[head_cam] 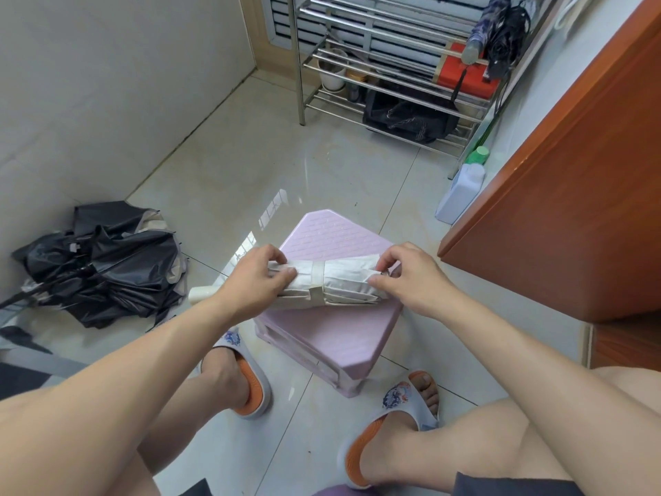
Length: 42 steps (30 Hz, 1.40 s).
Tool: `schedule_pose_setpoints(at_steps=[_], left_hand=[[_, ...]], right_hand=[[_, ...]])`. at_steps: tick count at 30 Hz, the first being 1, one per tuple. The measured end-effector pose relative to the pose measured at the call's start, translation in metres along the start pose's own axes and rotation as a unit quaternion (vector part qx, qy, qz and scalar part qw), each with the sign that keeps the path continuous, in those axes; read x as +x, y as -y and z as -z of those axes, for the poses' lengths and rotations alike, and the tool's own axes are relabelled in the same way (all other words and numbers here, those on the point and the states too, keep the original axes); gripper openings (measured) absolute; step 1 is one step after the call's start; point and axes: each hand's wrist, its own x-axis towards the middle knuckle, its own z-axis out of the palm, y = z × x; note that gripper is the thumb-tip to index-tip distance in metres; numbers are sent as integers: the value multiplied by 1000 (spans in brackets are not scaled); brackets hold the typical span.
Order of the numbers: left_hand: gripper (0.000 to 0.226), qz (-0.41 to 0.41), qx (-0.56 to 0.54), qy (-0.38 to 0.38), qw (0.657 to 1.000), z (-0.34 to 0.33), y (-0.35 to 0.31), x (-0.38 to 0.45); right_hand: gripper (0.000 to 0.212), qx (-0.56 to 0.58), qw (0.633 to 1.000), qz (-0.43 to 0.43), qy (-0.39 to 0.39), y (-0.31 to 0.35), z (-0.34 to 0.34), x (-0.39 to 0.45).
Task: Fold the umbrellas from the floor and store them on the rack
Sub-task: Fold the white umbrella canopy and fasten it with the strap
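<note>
While the strapped white umbrella (332, 286) is pinched at both ends by the left hand (255, 277) and right hand (407, 277) above the pink stool (343, 338), loose pleats could be sprung if either grip slackens.

Cream-white folded fabric umbrella (332, 284), cream strap. Pale pink ribbed plastic stool (343, 338). Crumpled black fabric umbrella (103, 266) with beige lining on glossy pale grey floor tiles (250, 166). Silver metal tube rack (386, 66); red box (465, 78). White slippers (246, 377), orange insoles, blue-orange print. Reddish-brown wooden door (579, 195).
</note>
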Motion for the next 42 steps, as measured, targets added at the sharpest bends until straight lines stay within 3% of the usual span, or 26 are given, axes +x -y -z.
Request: schedule_pose_setpoints(at_steps=[2, 6, 11, 14, 23, 28, 37, 42], left_hand=[[24, 33, -44, 1, 998, 2, -4, -1], [19, 61, -40, 10, 997, 5, -4, -1], [15, 67, -7, 16, 998, 5, -5, 4], [15, 70, -2, 12, 997, 5, -6, 5], [15, 73, -5, 7, 997, 5, -7, 4], [15, 73, -7, 12, 997, 6, -6, 4], [15, 76, -8, 15, 997, 7, -7, 4], [15, 76, -6, 14, 997, 7, -7, 4]], right_hand=[[18, 31, 999, -34, -7, 1, 0, 1], [11, 120, 989, -66, 58, -3, 18, -1], [14, 27, 999, 17, 21, -3, 15, 2], [16, 37, 997, 49, 36, -7, 16, 2], [16, 29, 997, 67, 8, -8, 8, 3], [14, 42, 996, 59, 43, -9, 16, 3], [31, 35, 996, 71, 42, -9, 20, 8], [25, 18, 997, 73, 28, -7, 16, 6]])
